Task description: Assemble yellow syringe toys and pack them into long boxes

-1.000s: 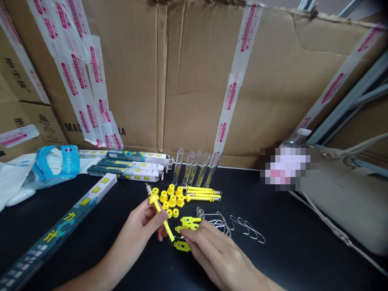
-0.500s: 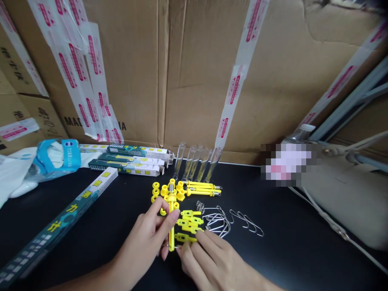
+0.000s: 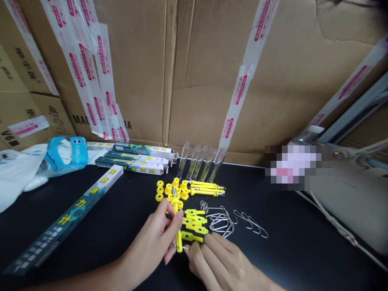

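Note:
My left hand (image 3: 159, 230) pinches a yellow plastic spring-scale rod (image 3: 177, 230) between thumb and fingers. The rod stands nearly upright in view, with a metal spring (image 3: 174, 192) at its top end. A thin metal wire (image 3: 185, 247) crosses the rod's lower end. My right hand (image 3: 220, 262) is closed on the wire's right end; its fingertips are partly hidden. Close by lie several flat yellow pieces (image 3: 194, 229), and beyond the left hand are yellow caps and rings (image 3: 159, 190). Assembled yellow rods (image 3: 209, 189) lie farther back.
Metal hooks (image 3: 222, 222) and small coiled rings (image 3: 204, 206) lie right of centre. Clear tubes (image 3: 197, 163) stand behind. Printed boxes (image 3: 133, 161), one long box (image 3: 81, 214) and a blue tissue pack (image 3: 65, 155) are left. A bag (image 3: 348, 202) sits right, cardboard (image 3: 200, 101) behind.
The view has shifted slightly, so things appear a little farther right. The rod's top now leans more to the left. Both hands keep their grips.

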Tool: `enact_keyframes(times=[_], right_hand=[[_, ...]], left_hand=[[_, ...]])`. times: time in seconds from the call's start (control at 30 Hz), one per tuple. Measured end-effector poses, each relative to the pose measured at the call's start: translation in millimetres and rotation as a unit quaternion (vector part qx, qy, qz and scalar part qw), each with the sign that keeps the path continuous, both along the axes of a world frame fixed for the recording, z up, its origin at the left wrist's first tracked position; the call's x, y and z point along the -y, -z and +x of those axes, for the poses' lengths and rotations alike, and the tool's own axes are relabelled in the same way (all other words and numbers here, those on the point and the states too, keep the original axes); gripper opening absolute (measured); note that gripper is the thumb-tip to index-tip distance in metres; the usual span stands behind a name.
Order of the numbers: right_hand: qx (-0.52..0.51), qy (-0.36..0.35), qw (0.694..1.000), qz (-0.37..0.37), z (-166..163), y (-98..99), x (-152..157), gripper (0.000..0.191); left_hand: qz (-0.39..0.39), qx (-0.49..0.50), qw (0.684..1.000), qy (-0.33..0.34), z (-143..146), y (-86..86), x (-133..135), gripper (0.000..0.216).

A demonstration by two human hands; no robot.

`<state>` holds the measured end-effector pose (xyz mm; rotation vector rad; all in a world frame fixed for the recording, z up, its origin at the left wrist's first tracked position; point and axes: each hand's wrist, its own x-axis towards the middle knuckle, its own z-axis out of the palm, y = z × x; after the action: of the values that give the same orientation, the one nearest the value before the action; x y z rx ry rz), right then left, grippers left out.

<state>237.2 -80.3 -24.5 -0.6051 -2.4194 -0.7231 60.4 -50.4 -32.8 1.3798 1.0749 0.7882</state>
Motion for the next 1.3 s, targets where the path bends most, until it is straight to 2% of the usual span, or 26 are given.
enact_keyframes(times=[0.3, 0.47, 0.7, 0.83, 0.93, 1.03, 1.17, 1.3], right_hand=[[-0.004, -0.009, 1.000, 0.003, 0, -1.6, 0, 0.032], [-0.010, -0.012, 1.000, 0.018, -1, -1.3, 0, 0.032], [-0.001, -0.037, 0.999, -0.023, 2, -0.9, -3, 0.041], [-0.032, -0.049, 0.991, -0.119, 7, -0.2, -5, 0.044], [-0.113, -0.067, 0.969, -0.211, 9, -0.7, -8, 0.031], [-0.195, -0.072, 0.946, -0.248, 8, -0.7, -11, 0.016], [-0.252, -0.075, 0.934, -0.243, 4, 0.6, -13, 0.019], [-0.208, -0.078, 0.950, -0.221, 2, -0.3, -9, 0.034]], left_hand=[[0.005, -0.001, 1.000, 0.015, -1, 2.4, 1, 0.039], [-0.020, 0.002, 0.999, 0.033, -1, 2.4, 0, 0.041], [-0.028, 0.000, 0.999, 0.043, -1, 2.9, 3, 0.043], [-0.014, -0.005, 0.999, 0.036, -1, 6.5, 3, 0.040], [-0.009, 0.030, 0.999, 0.016, 0, 8.2, 2, 0.041], [-0.011, 0.056, 0.998, -0.015, 0, 4.1, 3, 0.045], [0.042, 0.039, 0.997, -0.052, -4, -3.2, 3, 0.041], [0.082, 0.019, 0.992, -0.097, -10, -2.5, 3, 0.039]])
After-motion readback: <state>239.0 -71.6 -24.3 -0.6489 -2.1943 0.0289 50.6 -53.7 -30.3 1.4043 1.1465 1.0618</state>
